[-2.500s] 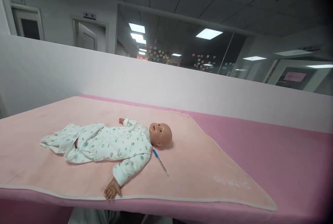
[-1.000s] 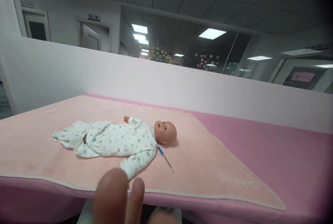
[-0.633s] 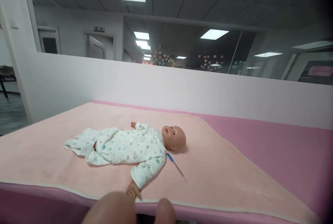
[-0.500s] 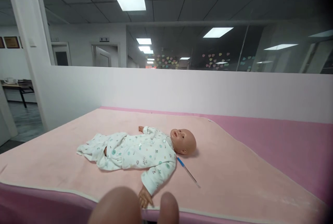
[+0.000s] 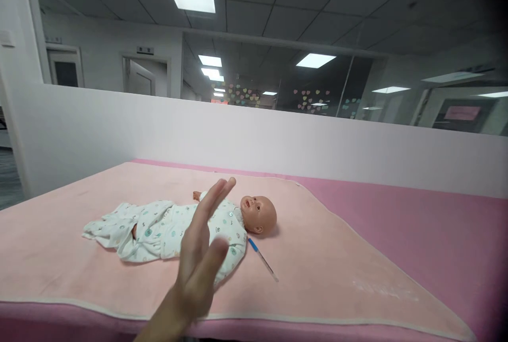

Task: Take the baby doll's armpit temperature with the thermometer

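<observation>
The left hand is raised in front of the doll, its palm turned to the right and its fingers straight and close together, with the thumb standing apart from them. Whether the hand touches the doll cannot be told. The doll lies on its back on a peach blanket, in a white patterned suit, its head to the right. A pen lies near its shoulder, blue end towards it. The blanket covers much of a pink surface beside a low white wall.
</observation>
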`<state>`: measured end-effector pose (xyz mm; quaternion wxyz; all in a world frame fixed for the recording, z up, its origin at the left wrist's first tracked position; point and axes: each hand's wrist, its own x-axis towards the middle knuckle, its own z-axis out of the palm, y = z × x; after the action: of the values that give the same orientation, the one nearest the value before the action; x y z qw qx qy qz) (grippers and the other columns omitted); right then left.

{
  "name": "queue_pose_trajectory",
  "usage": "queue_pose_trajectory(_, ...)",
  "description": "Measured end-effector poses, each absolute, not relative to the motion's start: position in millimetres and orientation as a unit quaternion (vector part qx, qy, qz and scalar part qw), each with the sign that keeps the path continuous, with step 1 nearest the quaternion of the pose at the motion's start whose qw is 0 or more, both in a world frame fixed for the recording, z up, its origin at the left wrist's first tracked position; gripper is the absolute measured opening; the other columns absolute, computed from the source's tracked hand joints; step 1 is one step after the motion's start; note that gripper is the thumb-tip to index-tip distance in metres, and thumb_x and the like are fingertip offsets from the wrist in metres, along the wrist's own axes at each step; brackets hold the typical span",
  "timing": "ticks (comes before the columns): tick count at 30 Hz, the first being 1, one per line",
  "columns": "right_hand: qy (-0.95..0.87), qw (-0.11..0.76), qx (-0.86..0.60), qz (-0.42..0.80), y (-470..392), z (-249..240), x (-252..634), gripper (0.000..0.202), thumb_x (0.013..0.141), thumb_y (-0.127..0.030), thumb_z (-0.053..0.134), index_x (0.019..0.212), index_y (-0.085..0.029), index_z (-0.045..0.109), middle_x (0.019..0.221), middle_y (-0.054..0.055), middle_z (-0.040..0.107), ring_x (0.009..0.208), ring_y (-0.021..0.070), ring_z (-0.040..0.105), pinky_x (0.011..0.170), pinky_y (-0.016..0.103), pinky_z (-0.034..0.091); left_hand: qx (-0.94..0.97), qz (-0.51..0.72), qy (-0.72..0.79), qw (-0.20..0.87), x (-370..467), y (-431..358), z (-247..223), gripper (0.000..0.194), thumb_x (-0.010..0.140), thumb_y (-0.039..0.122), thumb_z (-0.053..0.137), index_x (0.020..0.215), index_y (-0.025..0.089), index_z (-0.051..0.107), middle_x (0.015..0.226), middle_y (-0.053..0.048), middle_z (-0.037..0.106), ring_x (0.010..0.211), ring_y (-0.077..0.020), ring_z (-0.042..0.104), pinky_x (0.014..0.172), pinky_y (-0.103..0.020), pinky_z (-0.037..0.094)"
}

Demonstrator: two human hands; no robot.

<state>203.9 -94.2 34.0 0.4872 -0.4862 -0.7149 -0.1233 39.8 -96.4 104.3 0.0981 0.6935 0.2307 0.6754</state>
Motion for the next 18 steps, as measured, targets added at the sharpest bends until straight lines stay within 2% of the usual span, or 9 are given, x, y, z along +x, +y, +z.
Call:
queue_pose_trajectory(3, -0.695, 0.499, -0.5, -0.135, -122.1, 3.3, 209.6, 0.025, 0.077, -0.029, 0.043, 0.087, -0.039, 0.065, 0.065, -0.002, 0.064, 0.068, 0.0213, 0.066, 0.05, 0.031, 0.054, 0.721, 0.635, 0.266, 0.08, 56.4, -37.7, 100.7, 0.032, 0.088, 0.036, 0.037, 0.114, 0.025, 0.054, 0.115, -0.002, 0.059, 0.111, -0.0197, 0.05, 0.101, -0.041, 0.033)
queue_pose_trajectory(5, -0.664, 0.505, -0.53, -0.15, -126.8, -10.4, 219.5, 0.026, 0.081, -0.025, 0.04, 0.089, -0.028, 0.064, 0.073, 0.002, 0.066, 0.069, 0.0189, 0.064, 0.057, 0.03, 0.054, 0.779, 0.534, 0.321, 0.071, 64.6, 4.3, 82.7, 0.03, 0.087, 0.035, 0.039, 0.102, 0.023, 0.061, 0.105, -0.003, 0.064, 0.103, -0.0196, 0.054, 0.093, -0.038, 0.039)
queue_pose_trajectory(6, -0.639, 0.497, -0.564, -0.161, -123.5, -14.4, 226.1, 0.026, 0.083, -0.024, 0.038, 0.088, -0.024, 0.064, 0.076, 0.005, 0.066, 0.071, 0.0184, 0.064, 0.061, 0.03, 0.053, 0.807, 0.478, 0.342, 0.063, 66.8, 21.3, 70.8, 0.029, 0.086, 0.034, 0.04, 0.095, 0.022, 0.064, 0.1, -0.004, 0.066, 0.099, -0.0201, 0.056, 0.092, -0.038, 0.039)
queue_pose_trajectory(8, -0.611, 0.428, -0.645, -0.165, -108.9, -18.6, 239.7, 0.025, 0.083, -0.022, 0.039, 0.086, -0.018, 0.064, 0.079, 0.008, 0.066, 0.076, 0.0196, 0.062, 0.067, 0.031, 0.05, 0.833, 0.398, 0.38, 0.052, 67.6, 43.5, 46.9, 0.031, 0.087, 0.033, 0.039, 0.085, 0.021, 0.067, 0.092, -0.004, 0.068, 0.093, -0.0205, 0.058, 0.087, -0.037, 0.04)
queue_pose_trajectory(12, -0.608, 0.235, -0.741, -0.159, -82.0, -22.0, 251.9, 0.02, 0.082, -0.024, 0.046, 0.081, -0.016, 0.064, 0.08, 0.01, 0.063, 0.081, 0.0229, 0.058, 0.07, 0.032, 0.044, 0.836, 0.371, 0.402, 0.041, 64.1, 50.8, 19.4, 0.025, 0.084, 0.032, 0.043, 0.093, 0.024, 0.065, 0.097, -0.002, 0.067, 0.095, -0.0199, 0.056, 0.086, -0.035, 0.039)
queue_pose_trajectory(15, -0.604, 0.188, -0.758, -0.157, -81.8, -20.6, 245.9, 0.019, 0.083, -0.02, 0.044, 0.076, -0.016, 0.062, 0.083, 0.01, 0.062, 0.082, 0.0218, 0.056, 0.069, 0.03, 0.04, 0.83, 0.389, 0.399, 0.039, 63.6, 46.4, 17.2, 0.022, 0.084, 0.029, 0.044, 0.092, 0.023, 0.063, 0.095, -0.002, 0.067, 0.094, -0.0191, 0.056, 0.087, -0.035, 0.037)
queue_pose_trajectory(18, -0.588, 0.176, -0.783, -0.103, -89.2, -6.9, 239.0, 0.021, 0.084, -0.016, 0.04, 0.075, -0.017, 0.06, 0.079, 0.009, 0.063, 0.075, 0.0203, 0.058, 0.06, 0.027, 0.037, 0.824, 0.41, 0.387, 0.044, 64.3, 45.2, 17.6, 0.02, 0.084, 0.026, 0.043, 0.088, 0.022, 0.061, 0.09, -0.001, 0.066, 0.089, -0.0185, 0.056, 0.085, -0.035, 0.038)
